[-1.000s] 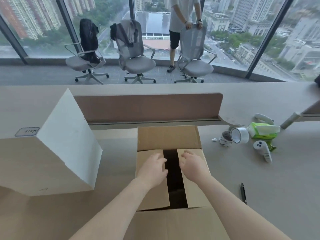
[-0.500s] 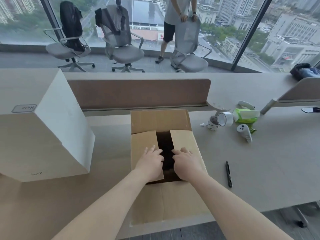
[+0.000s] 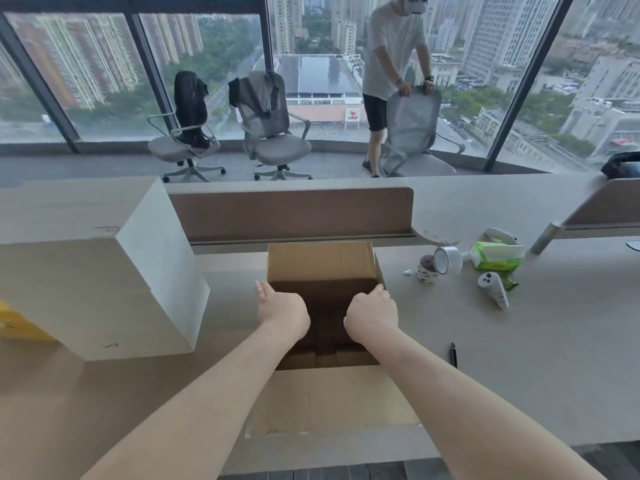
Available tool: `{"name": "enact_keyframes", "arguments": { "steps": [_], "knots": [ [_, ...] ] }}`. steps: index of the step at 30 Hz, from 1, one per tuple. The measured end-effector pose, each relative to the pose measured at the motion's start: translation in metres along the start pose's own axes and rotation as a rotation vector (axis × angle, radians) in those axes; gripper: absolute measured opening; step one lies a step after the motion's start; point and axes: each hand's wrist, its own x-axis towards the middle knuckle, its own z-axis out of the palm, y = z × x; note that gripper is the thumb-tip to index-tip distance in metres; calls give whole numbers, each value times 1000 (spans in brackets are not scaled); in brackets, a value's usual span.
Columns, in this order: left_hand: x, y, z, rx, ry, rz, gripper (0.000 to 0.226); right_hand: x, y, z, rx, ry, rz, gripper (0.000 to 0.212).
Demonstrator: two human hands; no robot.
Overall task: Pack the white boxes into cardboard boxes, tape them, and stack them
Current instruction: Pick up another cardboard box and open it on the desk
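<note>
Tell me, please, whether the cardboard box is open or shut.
Open: the cardboard box shows its dark inside, far flap up, near flap lying flat.
</note>
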Motion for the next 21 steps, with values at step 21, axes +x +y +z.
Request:
{"name": "enact_keyframes", "arguments": {
  "steps": [21],
  "knots": [
    [55, -13, 94, -319, -135, -140, 57, 46, 27, 85, 243, -121, 175, 53]
  ]
}}
